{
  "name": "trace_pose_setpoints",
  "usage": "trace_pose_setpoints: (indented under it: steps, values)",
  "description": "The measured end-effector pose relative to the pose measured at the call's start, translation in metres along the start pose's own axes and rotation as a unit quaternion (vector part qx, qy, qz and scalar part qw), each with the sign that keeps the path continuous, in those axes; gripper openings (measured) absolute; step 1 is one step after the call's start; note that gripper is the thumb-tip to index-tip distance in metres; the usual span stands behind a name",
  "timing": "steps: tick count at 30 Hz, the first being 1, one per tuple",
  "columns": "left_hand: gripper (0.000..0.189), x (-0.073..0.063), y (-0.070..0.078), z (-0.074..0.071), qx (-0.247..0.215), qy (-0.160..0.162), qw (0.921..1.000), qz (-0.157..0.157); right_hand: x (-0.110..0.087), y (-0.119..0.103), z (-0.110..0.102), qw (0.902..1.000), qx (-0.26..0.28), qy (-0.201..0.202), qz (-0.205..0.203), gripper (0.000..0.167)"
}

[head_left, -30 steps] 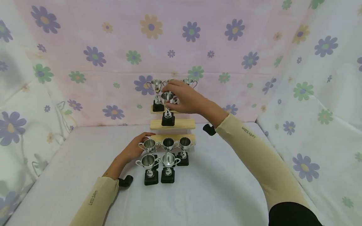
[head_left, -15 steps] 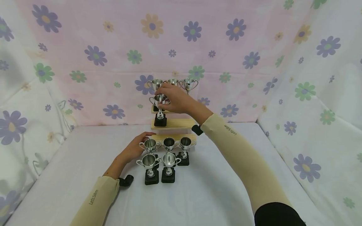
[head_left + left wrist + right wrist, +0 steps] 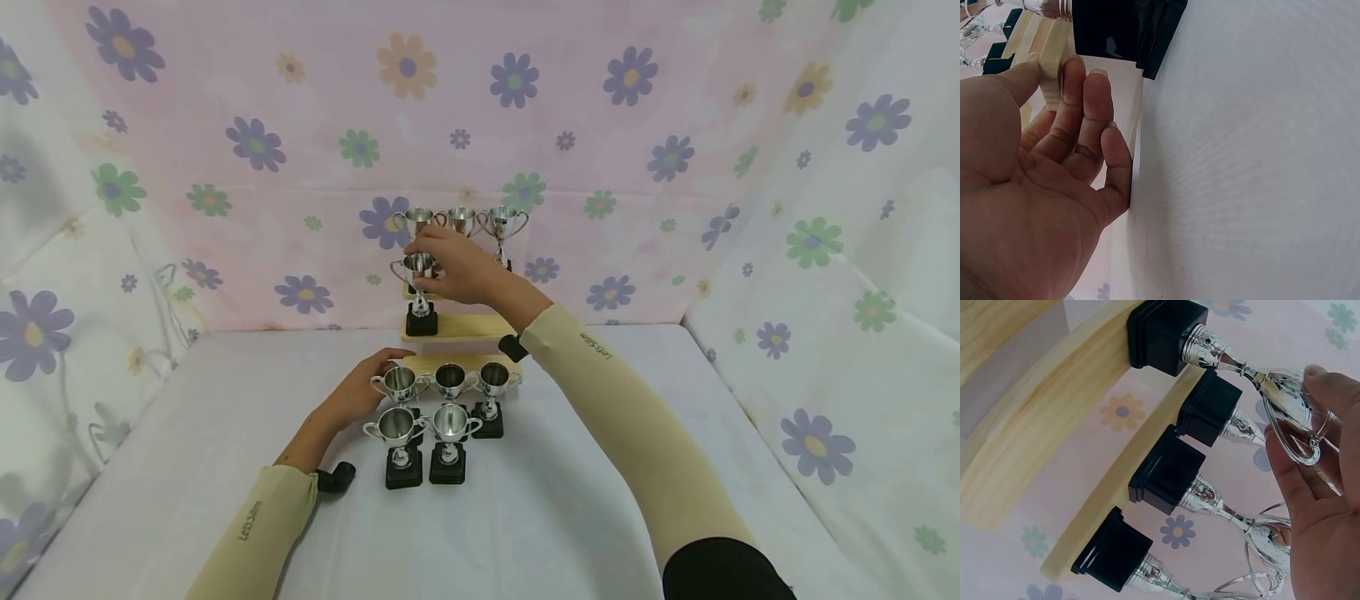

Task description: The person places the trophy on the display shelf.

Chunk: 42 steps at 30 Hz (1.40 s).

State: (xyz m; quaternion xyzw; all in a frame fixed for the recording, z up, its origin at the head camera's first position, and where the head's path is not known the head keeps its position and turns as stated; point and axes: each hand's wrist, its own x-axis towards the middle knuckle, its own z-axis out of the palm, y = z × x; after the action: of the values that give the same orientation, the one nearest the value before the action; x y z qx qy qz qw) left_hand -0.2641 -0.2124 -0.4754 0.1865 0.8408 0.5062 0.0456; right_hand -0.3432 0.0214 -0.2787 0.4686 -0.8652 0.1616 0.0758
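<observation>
Nine silver trophy cups are in sight, each on a black base: one in the right hand, three on the top step of a wooden stand, and five on the white tablecloth [image 3: 577,517]. The stand shows three pale wooden steps, one above another.

The right hand [image 3: 467,267] grips one silver trophy [image 3: 414,268] by its cup, with thumb and fingers around the bowl. That trophy is upright at the left end of the middle step [image 3: 472,327], its single black base [image 3: 1169,334] against the board in the right wrist view. One of its curved handles shows clearly, to the left of the fingers.

Behind it, three upper trophies [image 3: 503,222] line up on the top step; the right hand partly covers them from the head view, while the right wrist view shows all three of their bases.

The left hand [image 3: 358,390] pinches the left end of the lowest step [image 3: 480,362], its thumb on one side of the board and fingers on the other.

In front of the lowest step, the five remaining trophies stand in two rows: three in the back row [image 3: 494,382] and two in the front row [image 3: 452,425].

Two beige sleeves [image 3: 622,408] cover the forearms, and two black wrist cameras [image 3: 337,479] sit at the wrists. One flower-printed cloth [image 3: 315,108] hangs behind the stand.
</observation>
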Motion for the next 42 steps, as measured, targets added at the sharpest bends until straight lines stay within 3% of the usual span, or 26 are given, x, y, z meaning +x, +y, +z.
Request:
trace_pose_setpoints:
  steps: [11, 19, 32, 42]
  values:
    - [0.064, 0.0, 0.002, -0.001, 0.001, 0.002, 1.0, -0.006, 0.0, 0.002, 0.003, 0.9999, -0.01, 0.009, 0.007, 0.051]
    - [0.065, 0.0, 0.001, 0.0, 0.011, 0.004, 0.9998, -0.018, -0.011, 0.001, 0.0, 0.9994, 0.009, 0.034, 0.0, 0.056]
    - [0.072, 0.002, -0.001, -0.001, 0.022, 0.004, 0.9997, -0.013, -0.047, -0.002, -0.015, 0.9878, 0.06, 0.14, -0.033, 0.056]
    - [0.071, 0.003, -0.001, 0.001, 0.014, 0.009, 0.9994, -0.031, -0.08, -0.005, -0.007, 0.9744, 0.082, 0.199, -0.065, 0.054]
